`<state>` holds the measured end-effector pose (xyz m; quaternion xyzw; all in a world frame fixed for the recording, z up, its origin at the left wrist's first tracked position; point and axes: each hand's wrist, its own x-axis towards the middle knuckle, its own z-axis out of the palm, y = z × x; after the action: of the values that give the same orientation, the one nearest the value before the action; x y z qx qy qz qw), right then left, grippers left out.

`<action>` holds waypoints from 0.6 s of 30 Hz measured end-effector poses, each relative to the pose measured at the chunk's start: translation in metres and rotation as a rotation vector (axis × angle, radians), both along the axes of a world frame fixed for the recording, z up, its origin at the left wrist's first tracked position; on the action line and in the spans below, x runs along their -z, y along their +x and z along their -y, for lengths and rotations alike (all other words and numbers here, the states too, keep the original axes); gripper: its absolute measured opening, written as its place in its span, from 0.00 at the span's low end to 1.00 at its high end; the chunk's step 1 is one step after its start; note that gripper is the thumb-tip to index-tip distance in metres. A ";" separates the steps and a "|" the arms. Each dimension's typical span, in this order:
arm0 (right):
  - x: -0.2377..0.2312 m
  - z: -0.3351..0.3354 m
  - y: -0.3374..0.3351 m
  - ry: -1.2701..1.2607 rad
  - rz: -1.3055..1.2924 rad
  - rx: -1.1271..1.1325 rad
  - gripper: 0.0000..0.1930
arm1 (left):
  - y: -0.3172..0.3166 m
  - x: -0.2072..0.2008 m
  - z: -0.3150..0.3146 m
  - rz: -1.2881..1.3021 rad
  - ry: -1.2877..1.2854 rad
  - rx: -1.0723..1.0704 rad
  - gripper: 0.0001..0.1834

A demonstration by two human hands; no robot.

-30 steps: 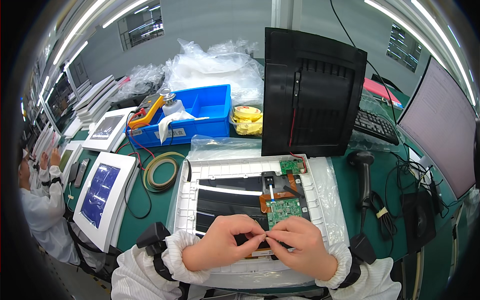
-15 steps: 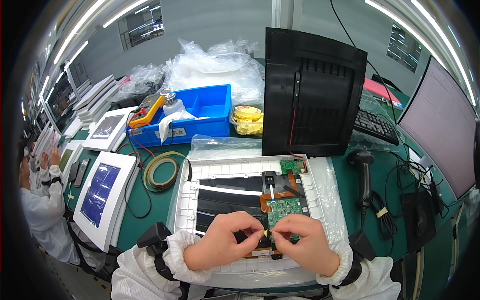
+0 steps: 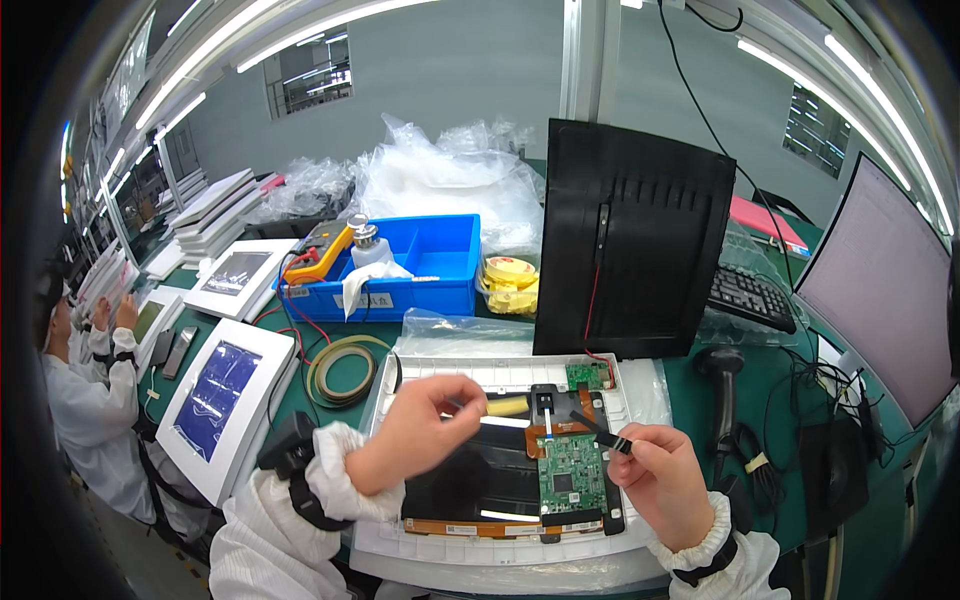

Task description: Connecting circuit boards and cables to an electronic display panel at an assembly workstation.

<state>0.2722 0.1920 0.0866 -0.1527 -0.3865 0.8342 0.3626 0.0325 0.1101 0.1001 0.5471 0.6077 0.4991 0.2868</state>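
Currently, the left hand (image 3: 420, 428) pinches a yellow strip (image 3: 509, 405); the right hand (image 3: 664, 482), a black strip (image 3: 610, 439); open bench (image 3: 688, 412) lies right of the white frame's edge (image 3: 615, 403).

A pale yellow strip (image 3: 508, 405) extended rightward at the left hand's (image 3: 415, 432) fingertips. A short black strip (image 3: 611, 440), pinched by the right hand (image 3: 662, 490), slanted up leftward. The green circuit board (image 3: 572, 475) lay between both hands, nearer the right.
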 end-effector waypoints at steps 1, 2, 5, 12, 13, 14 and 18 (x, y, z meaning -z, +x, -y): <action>-0.001 -0.001 0.001 0.000 -0.005 0.006 0.06 | -0.009 -0.007 -0.013 -0.084 0.037 -0.037 0.05; 0.000 -0.001 0.001 0.010 -0.012 0.008 0.06 | -0.019 -0.015 -0.028 -0.167 0.074 -0.074 0.06; 0.007 -0.002 0.004 -0.081 0.061 0.032 0.06 | -0.043 -0.028 -0.084 -0.439 0.236 -0.174 0.06; 0.013 -0.007 0.001 -0.086 0.077 0.034 0.07 | -0.080 0.006 -0.198 -0.778 0.152 -0.427 0.06; 0.015 -0.009 0.001 -0.081 0.082 0.031 0.07 | -0.083 0.012 -0.205 -0.778 0.159 -0.417 0.06; 0.013 -0.009 0.000 -0.080 0.080 0.039 0.07 | -0.087 0.017 -0.209 -0.830 0.127 -0.390 0.07; 0.010 -0.010 -0.004 -0.058 0.204 0.127 0.06 | -0.077 0.011 -0.199 -0.873 0.076 -0.367 0.08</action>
<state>0.2686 0.2015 0.0768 -0.2713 -0.3868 0.8004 0.3690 -0.0446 0.3088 0.0887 0.5993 0.7395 0.2867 -0.1088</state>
